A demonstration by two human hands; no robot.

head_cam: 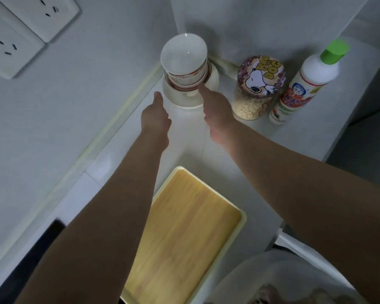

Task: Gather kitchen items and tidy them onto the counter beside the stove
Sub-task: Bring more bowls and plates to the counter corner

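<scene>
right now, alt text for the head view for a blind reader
A left hand and right hand reach to either side of a stack of white bowls in the corner of a counter. To its right stand a jar with a cartoon-dog lid and a white bottle with a green cap; a wooden board lies nearer the camera.
</scene>
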